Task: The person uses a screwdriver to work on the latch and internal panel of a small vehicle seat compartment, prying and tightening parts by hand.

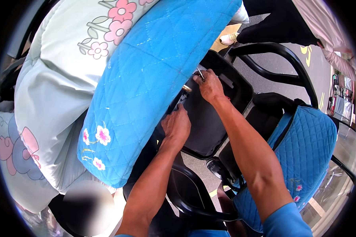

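Observation:
A dark, open rectangular box (203, 122) lies below my hands, with its rim tilted in the view. My right hand (211, 87) is closed at its upper part, pinching a thin metal rod (201, 73); the rod's far end goes out of sight by the quilt. Curled low at the box's left edge, my left hand (177, 124) has its index finger stretched up toward a small metal fitting; what its other fingers hold, if anything, is hidden. A short brass-coloured piece (186, 88) sticks out from under the blue quilted cover (146, 75) between my hands.
A pale padded cover with printed flowers (67, 59) bulges at the left. Black curved rails (281, 48) flank the box at upper right and below (190, 189). Another blue quilted cover (304, 146) hangs at the right. A person in dark trousers (281, 23) stands on the pavement beyond.

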### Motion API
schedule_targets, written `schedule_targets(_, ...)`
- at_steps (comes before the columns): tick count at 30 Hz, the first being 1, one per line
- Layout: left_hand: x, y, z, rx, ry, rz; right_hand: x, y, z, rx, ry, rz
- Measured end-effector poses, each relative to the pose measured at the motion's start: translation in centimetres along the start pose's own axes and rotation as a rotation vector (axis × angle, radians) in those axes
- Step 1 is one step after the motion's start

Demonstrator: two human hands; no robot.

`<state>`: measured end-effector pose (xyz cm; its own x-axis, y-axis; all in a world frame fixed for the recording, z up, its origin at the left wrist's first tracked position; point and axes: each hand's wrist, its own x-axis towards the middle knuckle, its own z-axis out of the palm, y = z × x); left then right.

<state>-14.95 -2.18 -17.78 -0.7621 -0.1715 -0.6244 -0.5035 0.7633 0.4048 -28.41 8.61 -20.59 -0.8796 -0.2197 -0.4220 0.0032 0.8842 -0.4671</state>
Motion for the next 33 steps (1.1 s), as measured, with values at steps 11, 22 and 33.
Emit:
schedule_targets(11, 0.7, 0.5, -0.2, 0.125, -0.005, 0.024, -0.4, 0.8, -0.9, 0.067, -0.027, -0.046)
schedule_targets(22, 1.9, -0.2, 0.1, 0.133, -0.054, 0.009, 0.0, -0.8, -2.0, 0.066, -0.041, 0.059)
schedule_targets(33, 1.5, -0.8, -1.6, 0.005, -0.119, -0.057, 0.2, -0.9, -1.1, 0.164, -0.032, 0.058)
